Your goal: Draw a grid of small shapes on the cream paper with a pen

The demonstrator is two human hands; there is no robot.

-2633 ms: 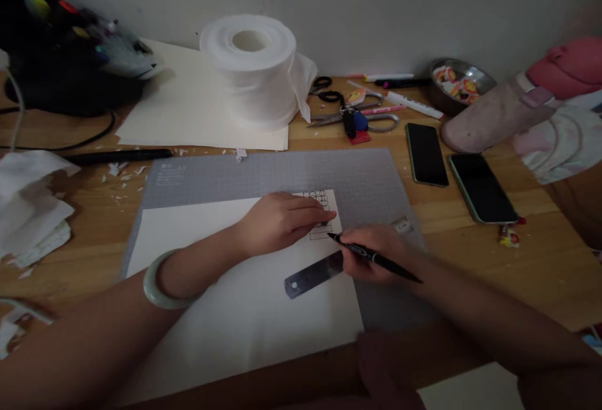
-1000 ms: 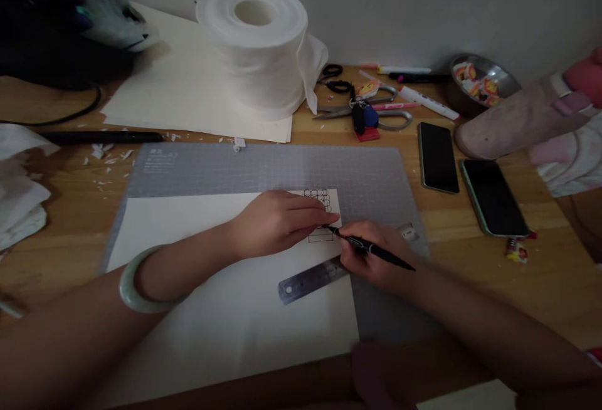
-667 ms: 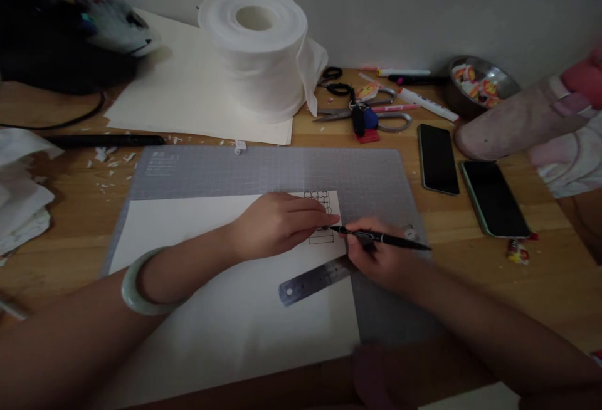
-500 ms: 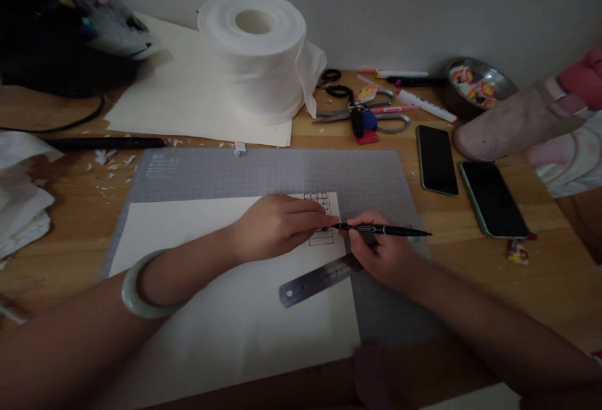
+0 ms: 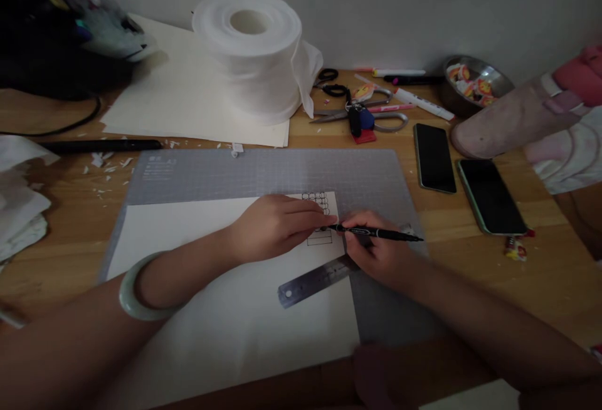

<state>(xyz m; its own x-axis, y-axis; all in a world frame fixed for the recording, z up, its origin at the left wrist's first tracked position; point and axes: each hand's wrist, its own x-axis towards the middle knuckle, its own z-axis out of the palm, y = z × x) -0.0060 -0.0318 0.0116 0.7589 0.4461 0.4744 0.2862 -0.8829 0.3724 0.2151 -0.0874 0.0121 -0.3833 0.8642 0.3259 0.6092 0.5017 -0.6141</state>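
Observation:
My right hand [image 5: 383,253] is closed around a slim black pen [image 5: 376,232]. The pen lies nearly level, its tip pointing left at the drawing. My left hand [image 5: 282,225] rests on the white paper [image 5: 226,310], fingers stretched out to the right, their tips close to the pen tip. Part of the drawing is hidden under those fingers; rows of small black circles [image 5: 315,197] and a ruled box [image 5: 320,240] show around them. A metal ruler [image 5: 310,281] lies slanted across the paper's right edge, its far end beneath my right hand.
Under the paper is a grey cutting mat [image 5: 226,172]. Behind it stand a large white tissue roll [image 5: 254,78] and scissors [image 5: 329,115]. Two phones [image 5: 435,159], a pinkish bottle [image 5: 503,118] and a metal bowl of wrapped sweets [image 5: 475,87] are at the right. Paper scraps [image 5: 98,159] lie left.
The pen and my right hand have shifted slightly left, and the pen's back end has dipped a little. My left hand stays in place on the paper. The whole view has drifted slightly.

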